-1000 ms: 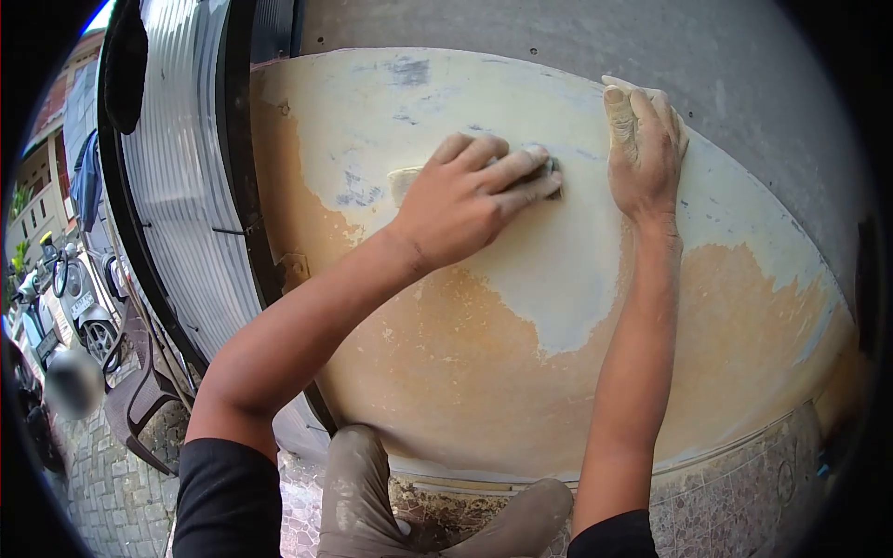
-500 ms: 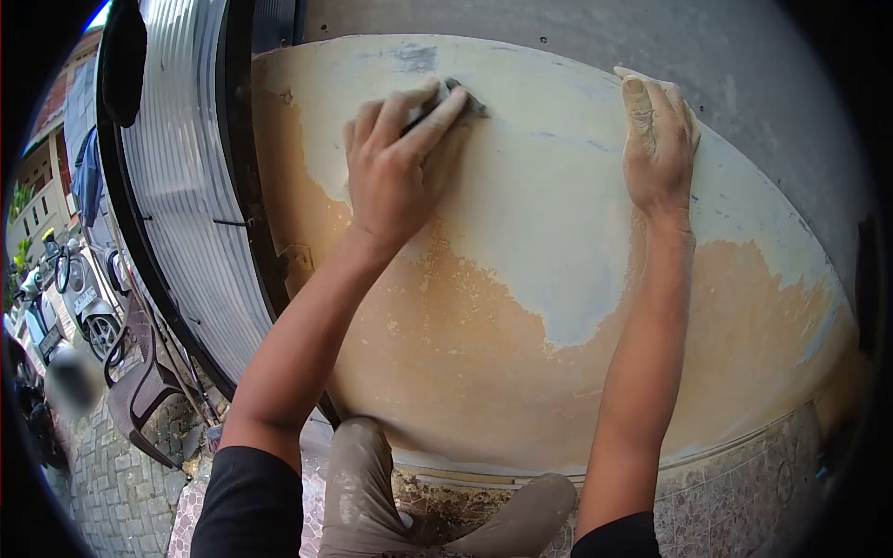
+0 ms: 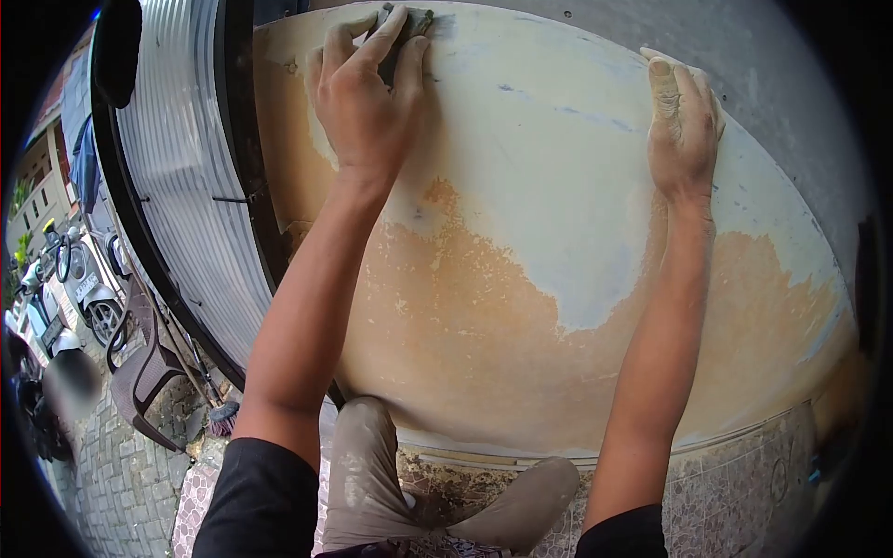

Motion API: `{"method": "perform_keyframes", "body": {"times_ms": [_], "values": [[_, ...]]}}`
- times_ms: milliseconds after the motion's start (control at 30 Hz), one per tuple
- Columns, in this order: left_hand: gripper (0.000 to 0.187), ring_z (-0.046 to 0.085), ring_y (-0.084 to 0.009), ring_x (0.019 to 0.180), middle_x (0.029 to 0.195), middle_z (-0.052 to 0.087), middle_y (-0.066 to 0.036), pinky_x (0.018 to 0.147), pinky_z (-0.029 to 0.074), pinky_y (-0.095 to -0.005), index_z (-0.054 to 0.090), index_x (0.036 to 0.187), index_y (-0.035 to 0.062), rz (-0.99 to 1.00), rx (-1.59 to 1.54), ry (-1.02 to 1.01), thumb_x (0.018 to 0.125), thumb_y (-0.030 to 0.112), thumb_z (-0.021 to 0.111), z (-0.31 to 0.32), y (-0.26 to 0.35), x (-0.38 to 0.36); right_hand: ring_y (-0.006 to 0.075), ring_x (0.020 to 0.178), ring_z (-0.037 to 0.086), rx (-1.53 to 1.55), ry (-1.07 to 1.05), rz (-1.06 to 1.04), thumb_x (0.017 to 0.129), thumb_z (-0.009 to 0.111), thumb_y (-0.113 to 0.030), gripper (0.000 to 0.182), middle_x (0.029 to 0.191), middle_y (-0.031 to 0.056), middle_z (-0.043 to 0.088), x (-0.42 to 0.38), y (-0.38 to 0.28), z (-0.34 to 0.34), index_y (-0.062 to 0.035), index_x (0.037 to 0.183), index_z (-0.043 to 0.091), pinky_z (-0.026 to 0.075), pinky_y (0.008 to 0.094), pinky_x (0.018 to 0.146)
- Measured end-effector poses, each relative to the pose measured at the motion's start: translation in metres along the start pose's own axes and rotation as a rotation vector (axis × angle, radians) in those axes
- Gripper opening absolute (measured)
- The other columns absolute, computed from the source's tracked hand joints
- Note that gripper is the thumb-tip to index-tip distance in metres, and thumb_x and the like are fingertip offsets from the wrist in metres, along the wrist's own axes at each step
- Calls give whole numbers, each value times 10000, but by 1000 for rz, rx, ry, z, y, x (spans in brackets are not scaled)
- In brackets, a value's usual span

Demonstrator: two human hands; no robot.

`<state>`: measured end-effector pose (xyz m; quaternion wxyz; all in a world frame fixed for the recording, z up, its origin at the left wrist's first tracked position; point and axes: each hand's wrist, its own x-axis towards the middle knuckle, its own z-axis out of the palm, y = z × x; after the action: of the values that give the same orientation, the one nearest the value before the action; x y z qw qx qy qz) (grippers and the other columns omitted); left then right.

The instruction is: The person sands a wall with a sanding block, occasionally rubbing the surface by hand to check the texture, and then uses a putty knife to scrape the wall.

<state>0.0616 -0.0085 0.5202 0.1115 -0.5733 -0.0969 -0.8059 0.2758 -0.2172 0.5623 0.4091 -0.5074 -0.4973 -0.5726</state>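
A large curved panel (image 3: 521,186) stretches in front of me, its surface patchy with pale cream filler above and tan-orange below. Near its upper left edge, my left hand (image 3: 367,102) is closed around a dark sanding pad (image 3: 402,42) pressed on the pale area, beside a grey smudge. Part of the pad is hidden by the fingers. On the upper right rim, my right hand (image 3: 686,130) grips the panel, with its dusty thumb in front and its other fingers bent over the edge.
Corrugated translucent sheeting (image 3: 181,158) in a black frame stands left of the panel. A brown plastic chair (image 3: 144,372), a broom (image 3: 223,417) and parked motorbikes (image 3: 88,279) are farther left on the paving. Below the panel runs a tiled ledge (image 3: 716,484). My knees are close to its lower edge.
My left hand has slid the sanding pad up and to the left, onto the grey smudge. The right hand keeps its place on the rim while the view has shifted slightly.
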Motion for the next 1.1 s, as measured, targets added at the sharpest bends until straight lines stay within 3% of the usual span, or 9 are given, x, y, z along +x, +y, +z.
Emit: {"method": "perform_keyframes", "body": {"times_ms": [67,200,400,467,600,700,833,933,1100], "values": [[311,610,-274,994,1129,715,-62,923,455,-396,784,1217,149,35,36,31,907,169,764,6,27,-13,265,1008,580,-2,7,4,1066,451,-586,544,993,50,633,1,2,3,-123,1089,736,391,451,1063],[538,599,-179,1048,1408,636,72,922,465,-308,745,1280,288,543,-34,-504,760,155,785,-29,54,-116,278,998,585,-15,57,17,1063,451,-593,563,963,65,635,1,1,8,-109,1065,737,421,453,1032],[383,592,-245,1002,1174,710,-65,888,473,-346,771,1243,144,18,5,-86,861,138,806,-28,-1,-41,283,1003,589,3,-34,-10,1068,442,-587,571,957,84,639,3,-1,-4,-94,1028,728,434,445,1023],[402,589,-228,1007,1207,707,-43,890,468,-336,770,1249,165,-13,135,-6,851,132,810,-21,13,-56,280,1005,586,16,-8,-5,1068,437,-588,577,955,86,637,2,-2,0,-89,1006,719,433,443,1025],[421,586,-204,1018,1291,685,19,920,437,-326,763,1251,250,521,-27,-563,841,163,795,-57,57,-138,273,1025,579,-3,30,44,1066,427,-596,595,979,89,639,2,-4,6,-78,984,708,433,435,1029],[426,588,-197,1022,1300,683,13,930,435,-335,760,1266,258,380,-54,-524,847,185,783,-59,34,-122,277,1063,579,10,-19,54,1064,424,-594,598,1045,91,653,3,-4,2,-82,1064,732,433,431,1038],[392,582,-239,1042,1204,702,-57,945,422,-366,763,1267,158,-44,51,-56,877,129,793,-30,-9,-30,285,1073,587,17,-50,39,1069,424,-576,586,1083,93,666,2,-4,-4,-89,1135,741,434,428,1046],[388,581,-253,1051,1200,698,-63,944,417,-365,768,1251,153,-15,110,-57,865,118,797,-34,12,-60,286,1073,595,74,-9,32,1073,429,-559,569,1082,88,676,1,-5,2,-93,1162,744,431,428,1054],[432,589,-236,1047,1302,667,-49,908,443,-347,775,1220,174,143,-14,-605,800,92,838,-108,49,-201,274,1076,604,-20,42,55,1080,463,-496,497,1056,74,683,0,-5,8,-98,1163,749,441,406,1052]]}}
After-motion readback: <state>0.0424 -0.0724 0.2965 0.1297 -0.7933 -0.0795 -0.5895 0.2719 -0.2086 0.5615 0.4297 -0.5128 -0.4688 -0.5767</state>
